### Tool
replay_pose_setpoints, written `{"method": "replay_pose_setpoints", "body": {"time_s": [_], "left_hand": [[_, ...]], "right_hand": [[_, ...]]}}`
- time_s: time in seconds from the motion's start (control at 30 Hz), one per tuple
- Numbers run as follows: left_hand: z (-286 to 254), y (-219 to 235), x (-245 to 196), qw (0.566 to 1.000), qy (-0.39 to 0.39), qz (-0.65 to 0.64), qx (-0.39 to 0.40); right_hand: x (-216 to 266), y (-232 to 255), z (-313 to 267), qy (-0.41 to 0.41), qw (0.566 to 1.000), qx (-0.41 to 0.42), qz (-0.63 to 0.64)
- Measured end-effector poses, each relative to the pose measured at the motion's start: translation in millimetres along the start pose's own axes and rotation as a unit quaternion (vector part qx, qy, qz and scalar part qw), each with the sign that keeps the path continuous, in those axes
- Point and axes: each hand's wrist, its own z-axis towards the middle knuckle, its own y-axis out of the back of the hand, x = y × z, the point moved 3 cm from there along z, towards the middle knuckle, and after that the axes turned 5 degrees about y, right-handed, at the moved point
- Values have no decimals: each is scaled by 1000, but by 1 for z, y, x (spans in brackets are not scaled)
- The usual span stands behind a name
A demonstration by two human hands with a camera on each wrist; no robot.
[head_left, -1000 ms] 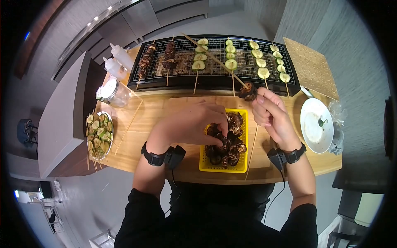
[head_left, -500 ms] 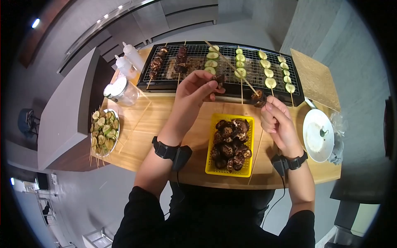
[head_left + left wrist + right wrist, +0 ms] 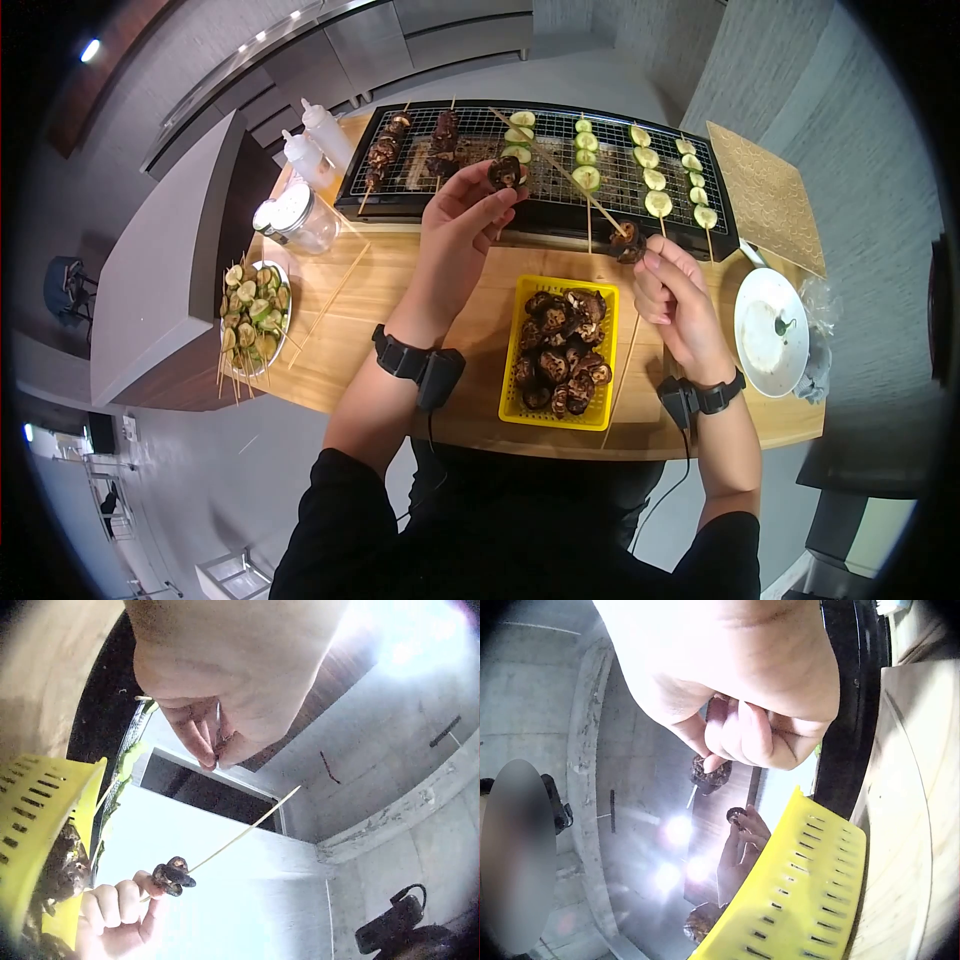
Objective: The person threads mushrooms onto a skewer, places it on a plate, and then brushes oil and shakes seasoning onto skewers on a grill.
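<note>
My left hand [image 3: 450, 245] is raised before the grill and pinches a dark shiitake mushroom [image 3: 506, 173] between thumb and fingers. To its right, my right hand [image 3: 688, 305] grips a wooden skewer [image 3: 558, 170] near its lower end. One mushroom [image 3: 628, 243] is threaded on this skewer, right at the fingertips, and the bare part slants up and left over the grill. Below and between the hands sits a yellow basket [image 3: 548, 420] of dark mushrooms [image 3: 553, 362]. In the left wrist view, the skewered mushroom [image 3: 175, 876] shows beyond the basket.
A black grill [image 3: 470, 212] at the back bears mushroom and green vegetable-slice skewers. At the left are a plate of sliced skewers [image 3: 256, 318], a glass jar [image 3: 305, 222] and squeeze bottles [image 3: 308, 160]. A white pan [image 3: 768, 355] stands right; loose skewers [image 3: 328, 305] lie left.
My left hand has come up out of the yellow basket with a mushroom and turned it in its fingers. My right hand keeps its grip on the skewer; the head view has shifted slightly.
</note>
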Motion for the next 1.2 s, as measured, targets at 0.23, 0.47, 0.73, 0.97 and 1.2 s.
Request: {"method": "replay_pose_setpoints", "body": {"time_s": [0.23,0.47,0.73,0.97,1.2], "left_hand": [[0,2,0,1000,2,-6,-8],[0,2,-2,1000,-4,3,-5],[-3,0,-6,999,-5,-36,-13],[-3,2,-7,999,-13,-20,-36],[-3,6,-8,998,-13,-56,-36]], "right_hand": [[0,-1,0,0,1000,-3,-4],[-2,3,1,-2,1000,-7,-8],[-1,3,2,-12,999,-31,-36],[-2,4,2,-20,997,-46,-66],[-2,3,2,-22,993,-56,-98]]}}
